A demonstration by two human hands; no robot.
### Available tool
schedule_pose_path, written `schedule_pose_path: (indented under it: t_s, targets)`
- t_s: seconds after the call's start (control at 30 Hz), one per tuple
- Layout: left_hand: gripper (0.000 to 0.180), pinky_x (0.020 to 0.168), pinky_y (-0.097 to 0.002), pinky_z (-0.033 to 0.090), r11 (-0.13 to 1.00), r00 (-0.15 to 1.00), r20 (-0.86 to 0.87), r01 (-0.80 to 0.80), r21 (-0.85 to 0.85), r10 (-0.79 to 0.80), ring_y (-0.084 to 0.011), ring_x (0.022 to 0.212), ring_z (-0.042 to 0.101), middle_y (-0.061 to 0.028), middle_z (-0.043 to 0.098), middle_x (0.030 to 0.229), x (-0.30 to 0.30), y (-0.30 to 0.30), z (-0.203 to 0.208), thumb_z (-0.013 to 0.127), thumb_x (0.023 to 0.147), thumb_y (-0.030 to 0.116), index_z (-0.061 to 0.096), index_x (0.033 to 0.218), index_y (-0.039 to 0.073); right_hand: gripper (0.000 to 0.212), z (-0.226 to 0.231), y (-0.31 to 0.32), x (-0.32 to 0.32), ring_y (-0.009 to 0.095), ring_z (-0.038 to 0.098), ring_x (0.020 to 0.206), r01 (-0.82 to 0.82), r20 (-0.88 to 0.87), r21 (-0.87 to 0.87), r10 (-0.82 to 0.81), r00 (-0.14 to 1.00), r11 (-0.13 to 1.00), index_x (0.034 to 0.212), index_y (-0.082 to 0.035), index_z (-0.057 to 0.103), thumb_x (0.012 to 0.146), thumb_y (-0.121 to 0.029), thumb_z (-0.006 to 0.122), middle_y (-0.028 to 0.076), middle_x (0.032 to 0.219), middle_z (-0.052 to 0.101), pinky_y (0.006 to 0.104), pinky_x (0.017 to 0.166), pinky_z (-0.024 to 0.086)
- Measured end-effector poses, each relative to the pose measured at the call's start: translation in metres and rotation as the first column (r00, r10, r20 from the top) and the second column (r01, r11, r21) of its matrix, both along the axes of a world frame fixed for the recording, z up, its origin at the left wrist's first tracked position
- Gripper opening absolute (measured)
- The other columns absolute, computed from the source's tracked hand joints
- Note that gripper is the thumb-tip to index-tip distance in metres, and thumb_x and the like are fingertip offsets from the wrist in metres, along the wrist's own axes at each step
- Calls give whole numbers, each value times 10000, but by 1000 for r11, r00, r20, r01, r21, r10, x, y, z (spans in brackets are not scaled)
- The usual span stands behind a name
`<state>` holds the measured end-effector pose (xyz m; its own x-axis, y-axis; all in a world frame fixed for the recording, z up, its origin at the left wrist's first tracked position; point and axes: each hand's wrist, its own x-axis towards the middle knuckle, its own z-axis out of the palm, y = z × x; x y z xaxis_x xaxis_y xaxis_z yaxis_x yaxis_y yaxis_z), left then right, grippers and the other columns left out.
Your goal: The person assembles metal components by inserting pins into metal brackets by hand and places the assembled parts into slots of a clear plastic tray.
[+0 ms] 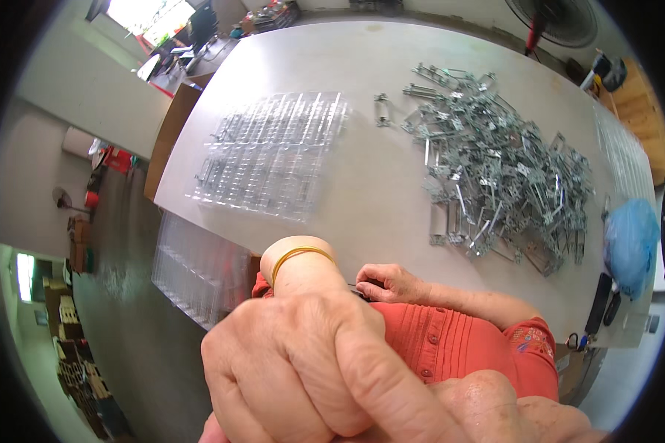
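L. hand [295,362]: v. close to camera, btm. ctr., back of hand up, fingers curled; can't tell if clenched on anything, fingertips hidden. Yellow band [288,257] at L. wrist. R. hand [391,284]: small in view, at near edge of table [377,192], fingers bent; thin dark item [360,293] just beside fingertips; can't tell if grasped. Red shirt [443,340], buttoned front, pleats, patterned R. sleeve. Metal parts [495,170]: 1 large heap, silver-grey, bracket-like, many pcs, loosely tangled, on R. half of table, beyond R. hand & well apart from it. Lone part [382,111]: 1 pc, same kind, off heap's upper-L. side, near it, not touching. Trays [273,159]: clear plastic, rows of pockets, flat on L. half of table, beyond L. hand; a few metal pcs show toward L. side, no. unclear. Tray stack [199,269]: clear, lower than tabletop, off its near-L. edge. Clear sheets [619,144]: far R. of table. Blue bag [632,247]: R. edge, w/ black tool [598,303] just nearer & scissors [585,342] at R. corner. Carton [171,140]: brown, beside table's L. edge. Fan [561,21]: dark, bkgd., upper R.
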<state>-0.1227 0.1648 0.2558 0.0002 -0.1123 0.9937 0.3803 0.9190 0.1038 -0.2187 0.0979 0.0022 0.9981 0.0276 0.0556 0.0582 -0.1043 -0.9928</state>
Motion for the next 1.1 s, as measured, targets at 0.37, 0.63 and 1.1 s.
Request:
schedule_pose_path:
  t_s: [0.37,0.63,1.1]
  targets:
    - [516,930,-484,581,988,963,-220,-143,65,153,-185,565,670,-64,633,577,-51,-24,-14,470,1026,225,591,544,85,140,-15,-4,-17,199,627,728,0,31,96,-3,1000,995,998,-56,621,966,-192,630,92,798,649,341,664,510]
    - [387,620,-267,491,698,816,181,-567,438,550,-112,564,510,-25,530,641,-7,-61,-49,523,983,287,520,658,76,120,-22,6,-14,252,623,751,-25,172,84,10,985,996,982,-47,586,967,-165,601,129,828,634,379,684,503]
    - [235,924,-459,476,-505,-295,937,-847,-165,188,-385,1062,582,-218,619,1080,161,-202,-271,663,852,194,691,1003,15,124,-30,-3,-15,265,650,761,-96,92,18,94,991,995,1007,-51,592,977,-171,601,119,849,647,366,685,516]
